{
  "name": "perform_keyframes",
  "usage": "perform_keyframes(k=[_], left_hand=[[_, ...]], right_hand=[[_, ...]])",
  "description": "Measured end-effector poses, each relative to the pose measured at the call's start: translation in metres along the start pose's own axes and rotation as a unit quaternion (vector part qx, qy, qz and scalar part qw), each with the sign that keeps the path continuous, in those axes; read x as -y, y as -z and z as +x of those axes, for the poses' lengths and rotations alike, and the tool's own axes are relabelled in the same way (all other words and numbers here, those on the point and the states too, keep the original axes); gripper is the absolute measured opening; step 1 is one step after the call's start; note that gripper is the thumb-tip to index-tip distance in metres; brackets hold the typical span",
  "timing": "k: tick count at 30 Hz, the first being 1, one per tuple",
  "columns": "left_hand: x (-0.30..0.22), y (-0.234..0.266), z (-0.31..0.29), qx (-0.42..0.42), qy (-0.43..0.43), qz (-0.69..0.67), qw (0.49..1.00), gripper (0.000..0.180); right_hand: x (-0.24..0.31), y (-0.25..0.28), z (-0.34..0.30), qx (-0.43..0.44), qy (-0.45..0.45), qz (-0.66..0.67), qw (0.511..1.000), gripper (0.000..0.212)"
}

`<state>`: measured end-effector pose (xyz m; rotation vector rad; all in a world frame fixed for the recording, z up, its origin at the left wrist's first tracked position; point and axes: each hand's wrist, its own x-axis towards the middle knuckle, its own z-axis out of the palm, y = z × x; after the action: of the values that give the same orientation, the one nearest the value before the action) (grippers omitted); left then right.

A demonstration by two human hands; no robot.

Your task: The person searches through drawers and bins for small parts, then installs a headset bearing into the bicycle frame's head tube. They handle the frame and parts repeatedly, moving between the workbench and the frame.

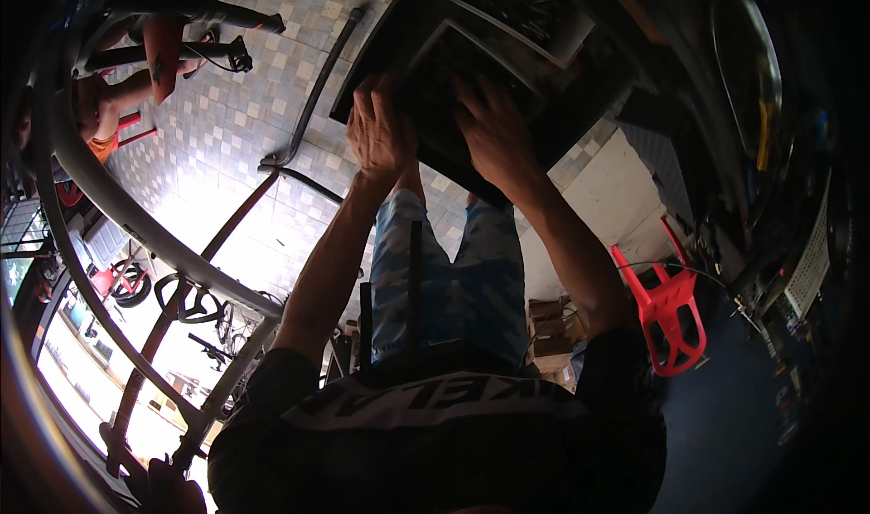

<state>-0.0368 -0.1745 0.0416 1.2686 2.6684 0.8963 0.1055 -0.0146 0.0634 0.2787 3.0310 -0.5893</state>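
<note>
My left hand (376, 131) is closed over the near left corner of a dark, drawer-like box (435, 156), its fingers bent and close together. Beside it, my right hand (494, 138) reaches over the same box with fingers apart. Its fingertips dip into deep shadow at a pale-rimmed tray (450, 26), and I see nothing held there. Farther back lies a second tray (569, 53) with small dark pieces that are too dim to name.
A pale curved frame tube (163, 242) crosses the left side. Beyond it a person's bent leg (127, 97) shows near dark bike parts (181, 6). To the right are a red plastic chair (671, 319) and a dark cluttered rack. Brown cardboard boxes (548, 333) stand behind my legs.
</note>
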Motion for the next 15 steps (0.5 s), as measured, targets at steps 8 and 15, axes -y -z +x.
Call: perform_keyframes(k=[8,15], left_hand=[[-0.007,0.002,0.003,0.014,0.029,0.014,0.999,0.056],[-0.008,0.004,0.003,0.065,0.056,0.040,0.995,0.058]], right_hand=[[0.017,0.024,0.001,0.035,-0.045,0.108,0.993,0.022],[0.019,0.037,0.000,-0.066,-0.086,0.191,0.976,0.016]])
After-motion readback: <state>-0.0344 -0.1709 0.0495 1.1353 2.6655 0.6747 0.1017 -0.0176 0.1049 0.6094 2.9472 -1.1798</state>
